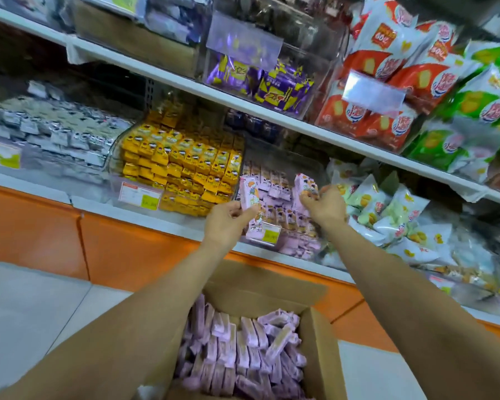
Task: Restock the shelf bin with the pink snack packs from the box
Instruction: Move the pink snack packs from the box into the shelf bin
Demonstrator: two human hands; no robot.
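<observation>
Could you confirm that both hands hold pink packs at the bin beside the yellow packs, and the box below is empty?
The box is not empty: the head view shows it full of pink packs. The rest holds: left hand and right hand each hold some at the bin beside the yellow packs.
</observation>
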